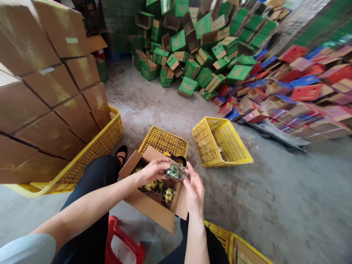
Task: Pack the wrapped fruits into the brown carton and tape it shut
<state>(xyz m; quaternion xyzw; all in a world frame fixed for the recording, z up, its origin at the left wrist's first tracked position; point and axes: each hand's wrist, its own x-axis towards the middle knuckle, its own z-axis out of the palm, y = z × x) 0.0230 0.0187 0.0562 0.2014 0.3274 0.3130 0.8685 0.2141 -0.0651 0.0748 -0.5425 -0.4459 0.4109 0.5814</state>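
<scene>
the landmark is the open cardboard box (147, 205), in front of the seated person. above its interior, toward the right end, a green-and-black patterned item in clear wrap (175, 171) is held up between both hands. the left hand (155, 171) pinches its left end between thumb and fingers; the right hand (195, 185) has its fingertips at the other end, on the loose edge of the wrap. inside the box lie yellow-and-black spotted items in clear wrap (168, 195). just beyond the box is an upturned yellow crate (161, 137), with a black-and-yellow object (180, 160) by the box's far right corner, too covered to identify. right of the box, apart from it, another yellow crate (233, 146) is on the floor; a red plastic stool (123, 240) shows on its near side.

the likeliest trouble seems a slip: the film looks slick, and a fingertip hold could let the item drop. pulling hard at the loose edge might tear the wrap. a forearm could also snag the raised flaps and shift the box, whose support i cannot make out.
</scene>
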